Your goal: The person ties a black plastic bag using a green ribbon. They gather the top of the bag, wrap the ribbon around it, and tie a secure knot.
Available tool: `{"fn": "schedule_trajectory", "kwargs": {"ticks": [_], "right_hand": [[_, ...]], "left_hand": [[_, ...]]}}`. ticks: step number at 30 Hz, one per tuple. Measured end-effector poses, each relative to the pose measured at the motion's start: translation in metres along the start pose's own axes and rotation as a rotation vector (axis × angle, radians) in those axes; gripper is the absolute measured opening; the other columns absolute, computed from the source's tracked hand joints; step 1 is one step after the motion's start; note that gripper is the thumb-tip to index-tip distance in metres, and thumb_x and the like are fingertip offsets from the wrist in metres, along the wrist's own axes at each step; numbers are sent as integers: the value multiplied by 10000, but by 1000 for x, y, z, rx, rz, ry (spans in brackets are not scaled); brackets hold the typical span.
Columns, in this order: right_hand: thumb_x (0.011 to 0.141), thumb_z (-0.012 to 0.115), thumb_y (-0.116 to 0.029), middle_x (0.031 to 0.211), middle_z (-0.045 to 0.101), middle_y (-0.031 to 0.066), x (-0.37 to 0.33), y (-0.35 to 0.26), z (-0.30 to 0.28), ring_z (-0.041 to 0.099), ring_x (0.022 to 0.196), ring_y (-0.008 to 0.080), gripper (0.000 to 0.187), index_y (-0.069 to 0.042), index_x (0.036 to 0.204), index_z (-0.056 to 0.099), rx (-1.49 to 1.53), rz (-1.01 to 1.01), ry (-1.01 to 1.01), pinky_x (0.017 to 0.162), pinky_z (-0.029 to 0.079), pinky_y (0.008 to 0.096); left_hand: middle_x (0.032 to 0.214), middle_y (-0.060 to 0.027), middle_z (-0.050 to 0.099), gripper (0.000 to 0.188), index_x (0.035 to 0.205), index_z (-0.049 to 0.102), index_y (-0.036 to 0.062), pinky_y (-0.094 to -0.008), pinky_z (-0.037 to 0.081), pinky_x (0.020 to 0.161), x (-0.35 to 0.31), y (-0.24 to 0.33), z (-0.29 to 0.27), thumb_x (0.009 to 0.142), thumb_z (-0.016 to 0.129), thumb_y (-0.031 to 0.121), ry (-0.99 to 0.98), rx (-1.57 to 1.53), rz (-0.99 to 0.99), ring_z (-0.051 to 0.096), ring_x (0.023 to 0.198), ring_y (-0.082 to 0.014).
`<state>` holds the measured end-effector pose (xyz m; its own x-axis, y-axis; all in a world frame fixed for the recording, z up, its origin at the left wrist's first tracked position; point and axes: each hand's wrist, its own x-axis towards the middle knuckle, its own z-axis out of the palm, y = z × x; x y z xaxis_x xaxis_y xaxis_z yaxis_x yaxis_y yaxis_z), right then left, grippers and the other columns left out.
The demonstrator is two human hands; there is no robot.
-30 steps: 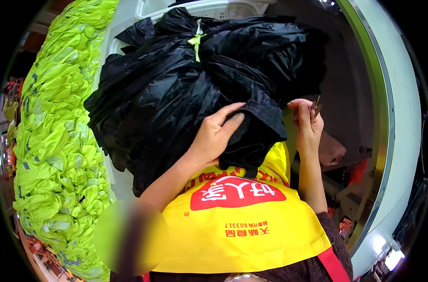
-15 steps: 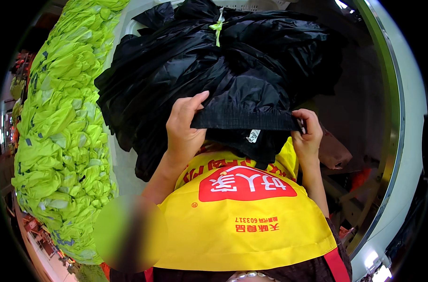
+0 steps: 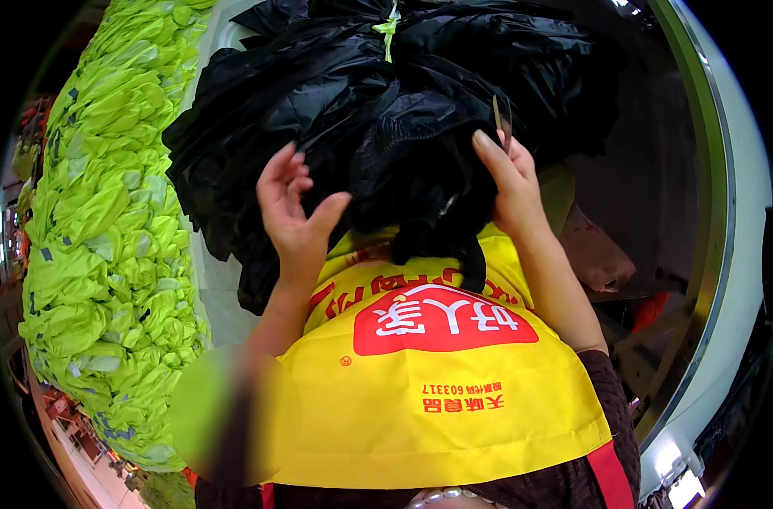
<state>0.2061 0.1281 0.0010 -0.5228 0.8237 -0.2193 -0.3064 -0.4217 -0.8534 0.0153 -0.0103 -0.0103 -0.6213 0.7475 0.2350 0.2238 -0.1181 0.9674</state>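
A black garment (image 3: pixel 412 157) of shiny cloth lies crumpled in front of me, its lower end hanging over the lap of my yellow apron (image 3: pixel 437 433). My left hand (image 3: pixel 295 199) is raised at the garment's left side, fingers curved and spread, with nothing in it. On the right, my right hand (image 3: pixel 509 178) grips thread snips (image 3: pixel 504 123), their thin metal blades pointing away from me. Its thumb is beside the black cloth. Behind the garment, a large bundle of black garments (image 3: pixel 276 85) is gathered with a yellow-green tie (image 3: pixel 388 36).
A tall heap of bright yellow-green garments (image 3: pixel 106 254) fills the left side. Part of a pale tray (image 3: pixel 212 51) shows beyond the black bundle. To the right, a curved pale table edge (image 3: pixel 700 339) runs past a brownish object (image 3: pixel 603 263).
Both hands have let go of the elastic waistband, which has dropped into folds. My left hand moved left and opened; my right hand rose, and the snips in it now show.
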Motion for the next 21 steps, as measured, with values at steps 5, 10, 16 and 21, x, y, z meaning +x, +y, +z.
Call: {"fn": "schedule_trajectory", "kwargs": {"ticks": [5,10,16,21], "right_hand": [[908,543,-184,853,631,-14,15,12,36,573,737,57,133,-60,911,592,267,16,84,683,453,191],[877,521,-147,959,619,20,8,17,49,584,849,103,201,-54,1051,562,367,-32,72,761,461,233],[805,586,-99,944,588,4,-25,25,31,551,825,90,254,-36,1048,548,-83,-7,-117,758,433,222],[687,733,-175,910,565,-2,-43,-15,-30,416,586,-2,272,-52,885,592,-495,-130,-193,510,314,165]], "left_hand": [[713,4,559,196,869,515,43,-173,396,574,-44,11,-10,779,677,103,-250,-139,-487,499,610,-42],[679,-89,551,296,723,550,-17,-263,400,522,-5,25,12,702,757,193,-218,501,-271,522,589,-153],[918,-150,607,279,945,599,-37,-321,438,799,18,-4,34,711,677,96,-420,226,-213,567,886,-266],[866,-171,595,243,948,583,-55,-316,461,775,38,-1,43,711,568,-4,-500,65,-45,582,834,-293]]}}
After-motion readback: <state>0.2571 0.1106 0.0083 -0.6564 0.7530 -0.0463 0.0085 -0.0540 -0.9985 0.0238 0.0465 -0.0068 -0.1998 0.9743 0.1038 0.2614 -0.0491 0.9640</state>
